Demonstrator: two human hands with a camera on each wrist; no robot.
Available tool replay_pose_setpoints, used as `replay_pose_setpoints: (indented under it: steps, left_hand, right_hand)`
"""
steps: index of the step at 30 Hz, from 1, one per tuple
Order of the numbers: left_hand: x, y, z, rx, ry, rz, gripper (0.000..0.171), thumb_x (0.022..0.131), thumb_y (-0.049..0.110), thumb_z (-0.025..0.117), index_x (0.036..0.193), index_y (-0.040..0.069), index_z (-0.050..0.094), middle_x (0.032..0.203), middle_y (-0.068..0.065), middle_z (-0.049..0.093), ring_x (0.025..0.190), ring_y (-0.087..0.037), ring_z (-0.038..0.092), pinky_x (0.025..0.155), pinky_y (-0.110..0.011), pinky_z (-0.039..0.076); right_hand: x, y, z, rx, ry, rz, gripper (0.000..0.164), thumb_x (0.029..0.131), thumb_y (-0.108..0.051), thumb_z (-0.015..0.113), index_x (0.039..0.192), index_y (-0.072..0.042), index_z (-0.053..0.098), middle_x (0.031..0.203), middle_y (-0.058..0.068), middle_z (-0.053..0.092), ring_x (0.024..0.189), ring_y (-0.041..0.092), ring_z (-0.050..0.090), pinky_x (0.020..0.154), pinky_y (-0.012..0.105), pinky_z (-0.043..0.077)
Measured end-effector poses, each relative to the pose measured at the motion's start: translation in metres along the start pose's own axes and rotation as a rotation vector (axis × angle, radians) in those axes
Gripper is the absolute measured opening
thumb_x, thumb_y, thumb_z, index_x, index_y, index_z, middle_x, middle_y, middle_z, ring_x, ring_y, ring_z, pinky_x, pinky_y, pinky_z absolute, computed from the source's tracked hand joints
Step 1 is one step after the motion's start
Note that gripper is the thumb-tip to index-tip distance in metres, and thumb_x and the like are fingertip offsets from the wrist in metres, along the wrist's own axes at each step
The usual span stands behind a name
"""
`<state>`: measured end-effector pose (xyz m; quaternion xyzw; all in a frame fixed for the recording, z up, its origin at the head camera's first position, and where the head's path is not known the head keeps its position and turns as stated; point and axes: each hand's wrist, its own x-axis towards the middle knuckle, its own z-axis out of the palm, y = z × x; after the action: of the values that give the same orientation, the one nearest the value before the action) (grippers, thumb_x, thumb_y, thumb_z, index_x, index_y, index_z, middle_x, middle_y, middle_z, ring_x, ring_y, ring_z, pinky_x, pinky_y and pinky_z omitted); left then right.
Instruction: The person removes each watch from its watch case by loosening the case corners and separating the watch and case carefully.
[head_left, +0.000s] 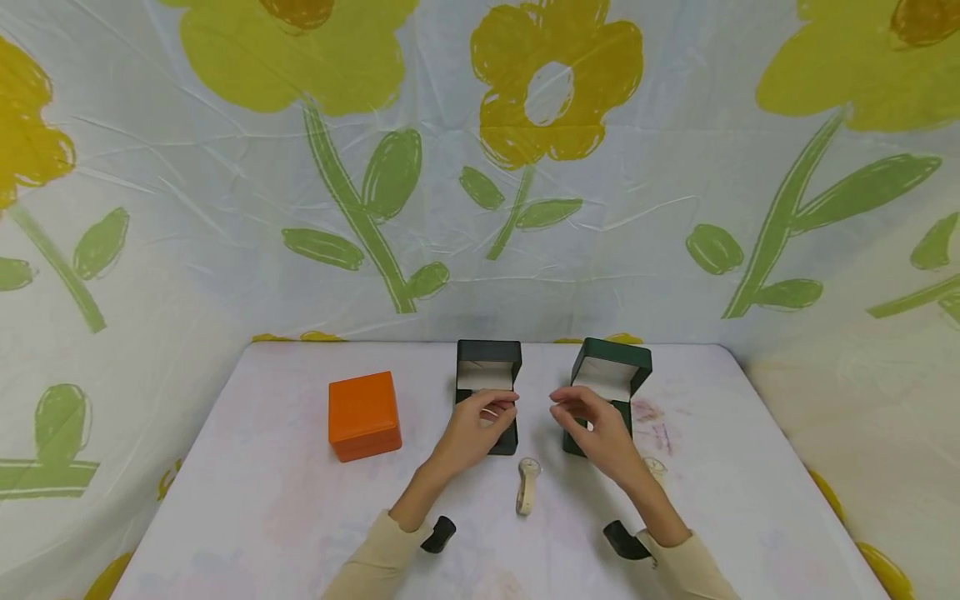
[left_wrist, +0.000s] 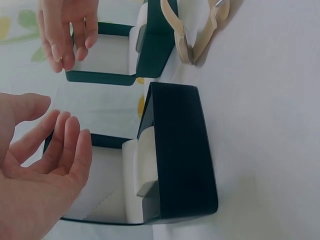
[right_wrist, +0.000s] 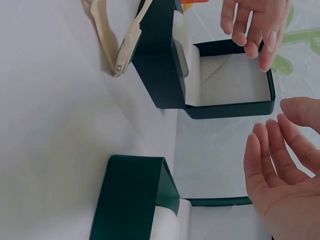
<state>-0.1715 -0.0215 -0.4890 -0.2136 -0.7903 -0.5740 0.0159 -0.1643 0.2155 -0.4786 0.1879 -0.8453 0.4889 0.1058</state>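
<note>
Over an open dark watch box (head_left: 489,352) hovers my left hand (head_left: 474,432), its fingers gently bent and holding nothing. My right hand (head_left: 602,433) is in a like pose above an open green watch box (head_left: 617,352), also holding nothing. Both lids are tipped back, showing white linings. White cushions (left_wrist: 146,160) sit inside the boxes, partly hidden by the hands in the head view. A cream-strapped watch (head_left: 527,487) lies on the table between the wrists. Another pale watch (head_left: 655,468) is partly covered by my right wrist.
A closed orange box (head_left: 365,414) stands left of the dark one. All of it is on a white-covered table (head_left: 285,517), with a flower-printed cloth (head_left: 600,275) hanging behind and at the sides. Black wrist-camera pieces (head_left: 438,534) stick out by both sleeves.
</note>
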Motion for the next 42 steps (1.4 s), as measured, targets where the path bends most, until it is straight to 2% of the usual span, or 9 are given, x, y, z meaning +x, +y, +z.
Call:
replay_pose_setpoints:
  steps: [6, 11, 16, 18, 23, 27, 34, 42]
  left_hand:
    - [-0.006, 0.000, -0.007, 0.008, 0.017, 0.014, 0.029, 0.102, 0.012, 0.065, 0.128, 0.000, 0.068, 0.112, -0.004, 0.068, 0.102, -0.019, 0.065, 0.090, -0.033, 0.057]
    - [-0.010, -0.003, -0.014, 0.020, 0.040, 0.028, 0.026, 0.102, 0.012, 0.066, 0.126, 0.003, 0.069, 0.112, -0.006, 0.069, 0.099, -0.018, 0.065, 0.089, -0.033, 0.057]
    - [-0.015, -0.006, -0.024, 0.040, 0.065, 0.027, 0.025, 0.102, 0.012, 0.066, 0.125, 0.005, 0.070, 0.109, -0.004, 0.069, 0.097, -0.018, 0.065, 0.089, -0.031, 0.057]
    - [-0.017, -0.007, -0.029, 0.047, 0.078, 0.017, 0.024, 0.102, 0.012, 0.066, 0.124, 0.006, 0.071, 0.108, -0.002, 0.069, 0.097, -0.017, 0.064, 0.088, -0.029, 0.057]
    - [-0.021, -0.010, -0.041, 0.049, 0.115, -0.002, 0.023, 0.100, 0.009, 0.068, 0.123, 0.005, 0.071, 0.107, -0.002, 0.069, 0.098, -0.018, 0.064, 0.088, -0.028, 0.057]
    - [-0.025, -0.013, -0.049, 0.060, 0.138, -0.001, 0.025, 0.100, 0.009, 0.069, 0.123, 0.001, 0.071, 0.108, -0.002, 0.070, 0.099, -0.020, 0.065, 0.088, -0.028, 0.057]
    - [-0.031, -0.016, -0.061, 0.067, 0.172, -0.004, 0.024, 0.099, 0.010, 0.070, 0.122, 0.004, 0.072, 0.111, -0.010, 0.071, 0.099, -0.020, 0.066, 0.087, -0.027, 0.057]
    - [-0.037, -0.015, -0.073, 0.072, 0.188, -0.029, 0.025, 0.099, 0.009, 0.069, 0.123, 0.002, 0.071, 0.114, -0.012, 0.071, 0.099, -0.021, 0.066, 0.089, -0.028, 0.057]
  right_hand:
    - [0.001, -0.008, 0.004, -0.005, 0.008, -0.021, 0.023, 0.095, -0.005, 0.073, 0.118, 0.000, 0.068, 0.109, 0.006, 0.072, 0.097, 0.022, 0.069, 0.089, 0.033, 0.059]
    - [0.005, -0.013, 0.011, 0.018, -0.005, -0.014, 0.024, 0.096, -0.006, 0.072, 0.119, 0.001, 0.068, 0.113, 0.007, 0.070, 0.101, 0.025, 0.069, 0.089, 0.033, 0.058]
    - [0.010, -0.015, 0.022, 0.055, -0.025, -0.028, 0.028, 0.095, -0.004, 0.072, 0.122, 0.002, 0.066, 0.115, 0.011, 0.069, 0.102, 0.030, 0.068, 0.089, 0.050, 0.058]
    - [0.011, -0.016, 0.026, 0.071, -0.035, -0.034, 0.028, 0.095, -0.004, 0.073, 0.122, 0.002, 0.066, 0.115, 0.012, 0.069, 0.103, 0.031, 0.068, 0.090, 0.053, 0.057]
    - [0.014, -0.021, 0.034, 0.082, -0.072, -0.033, 0.029, 0.096, -0.007, 0.073, 0.123, 0.000, 0.066, 0.117, 0.015, 0.068, 0.104, 0.028, 0.067, 0.093, 0.051, 0.056]
    - [0.017, -0.024, 0.040, 0.092, -0.088, -0.058, 0.029, 0.096, -0.006, 0.072, 0.124, 0.002, 0.065, 0.117, 0.021, 0.066, 0.105, 0.031, 0.067, 0.092, 0.054, 0.056]
    - [0.024, -0.033, 0.050, 0.120, -0.092, -0.096, 0.030, 0.095, -0.004, 0.073, 0.123, 0.001, 0.065, 0.118, 0.018, 0.067, 0.105, 0.032, 0.066, 0.092, 0.057, 0.055]
    - [0.030, -0.038, 0.064, 0.137, -0.114, -0.117, 0.030, 0.096, -0.004, 0.072, 0.123, 0.005, 0.064, 0.118, 0.021, 0.067, 0.104, 0.029, 0.066, 0.091, 0.045, 0.058]
